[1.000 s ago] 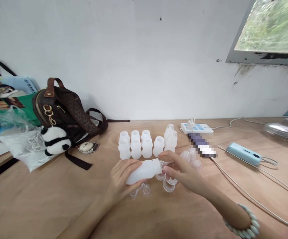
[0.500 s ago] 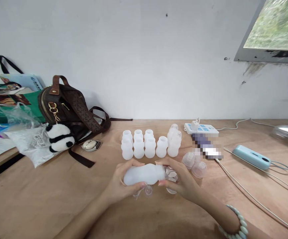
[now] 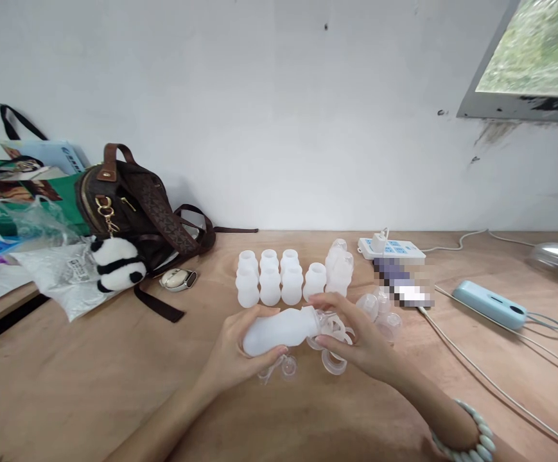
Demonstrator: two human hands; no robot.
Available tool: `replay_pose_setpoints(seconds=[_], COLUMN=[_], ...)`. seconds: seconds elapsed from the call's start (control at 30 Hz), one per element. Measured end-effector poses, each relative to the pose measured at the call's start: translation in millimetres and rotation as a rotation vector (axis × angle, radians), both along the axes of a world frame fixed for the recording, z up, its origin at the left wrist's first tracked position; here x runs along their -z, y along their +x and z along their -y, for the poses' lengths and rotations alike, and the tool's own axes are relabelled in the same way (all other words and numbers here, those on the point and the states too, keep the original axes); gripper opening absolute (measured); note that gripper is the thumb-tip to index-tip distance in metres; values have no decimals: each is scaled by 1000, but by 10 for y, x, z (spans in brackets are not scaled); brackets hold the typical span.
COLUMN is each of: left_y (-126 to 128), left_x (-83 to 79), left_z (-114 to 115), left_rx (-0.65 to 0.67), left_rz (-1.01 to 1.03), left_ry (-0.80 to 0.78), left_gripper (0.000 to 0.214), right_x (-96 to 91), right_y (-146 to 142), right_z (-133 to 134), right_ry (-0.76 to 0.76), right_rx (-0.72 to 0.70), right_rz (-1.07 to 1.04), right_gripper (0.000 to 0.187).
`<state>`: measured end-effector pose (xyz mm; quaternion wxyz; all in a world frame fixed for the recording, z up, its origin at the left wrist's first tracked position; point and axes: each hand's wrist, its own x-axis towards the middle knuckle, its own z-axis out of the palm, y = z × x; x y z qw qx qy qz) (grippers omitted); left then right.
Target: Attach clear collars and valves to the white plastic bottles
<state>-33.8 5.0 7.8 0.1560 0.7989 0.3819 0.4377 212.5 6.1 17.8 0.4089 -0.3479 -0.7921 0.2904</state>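
Note:
My left hand [image 3: 240, 343] is wrapped round a frosted white plastic bottle [image 3: 279, 330], which lies on its side in the air and tilts slightly up to the right. At its mouth, the thumb and fingers of my right hand [image 3: 356, 333] close round a clear bottle top [image 3: 325, 319], partly hidden by the fingers. Below and behind the right hand lie several clear rings [image 3: 334, 363]. Under the bottle rest small clear domed pieces [image 3: 288, 366]. Frosted white bottles [image 3: 270, 287] stand upright in two rows beyond my hands, and bottles with clear tops [image 3: 340, 273] stand at their right end.
Clear domed caps [image 3: 388, 326] lie right of my right hand. Farther right are a phone [image 3: 399, 282], a power strip [image 3: 411, 251], a blue device [image 3: 488, 304] and white cables. A backpack [image 3: 129, 205], panda plush [image 3: 119, 264], plastic bag [image 3: 67, 276] and watch [image 3: 178, 279] occupy the left.
The bottle has tilted, its mouth end rising a little. My right hand has shifted slightly right and its fingers have moved outward from the bottle's neck, showing more of the rings.

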Motion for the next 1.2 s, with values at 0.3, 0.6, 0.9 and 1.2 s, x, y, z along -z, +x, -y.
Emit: replay_pose_setpoints(seconds=[0.3,0.6,0.9,1.2], left_y=[43,37,15,74], left_x=[33,-49,-119,-5], left_z=[14,-44,-77,-48], left_rx=[92,163,76,116], left_rz=[-83,294,457,262], left_ry=[146,-538,-648,-361], left_gripper=[39,35,40,45], right_x=[82,-77,-91,-25], right_y=[-13,10,71,-105], right_z=[17,45,62,98], right_ry=[-10,231,-21,-176], right_rx=[145,-19,-46,-81], right_rz=[91,-1,-48,-77], right_gripper=[26,21,38,20])
